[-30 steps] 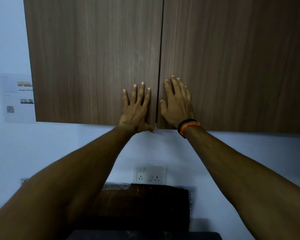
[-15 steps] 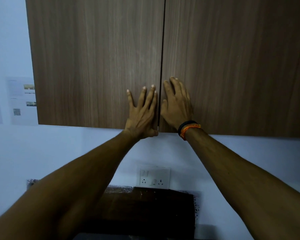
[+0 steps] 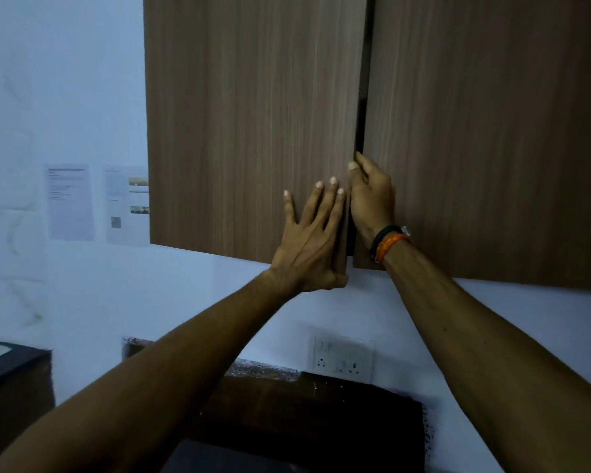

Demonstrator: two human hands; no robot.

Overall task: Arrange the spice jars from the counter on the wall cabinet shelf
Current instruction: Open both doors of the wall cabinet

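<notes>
The wall cabinet has two brown wood-grain doors. The left door (image 3: pixel 253 124) stands slightly ajar, with a dark gap beside the right door (image 3: pixel 492 131). My left hand (image 3: pixel 309 240) lies flat on the left door's lower right corner, fingers straight, thumb at the bottom edge. My right hand (image 3: pixel 369 199), with black and orange bands on the wrist, curls its fingers into the gap and grips the left door's free edge. The shelf inside is hidden. No spice jars are in view.
Printed papers (image 3: pixel 70 201) hang on the white wall left of the cabinet. A white socket plate (image 3: pixel 342 358) sits below the cabinet, above a dark brown board (image 3: pixel 321 411). A dark box (image 3: pixel 11 377) stands at the left edge.
Both hands lay flat on the closed doors before. Now my right hand has hooked into the gap and the left door has swung out slightly. The view has shifted left.
</notes>
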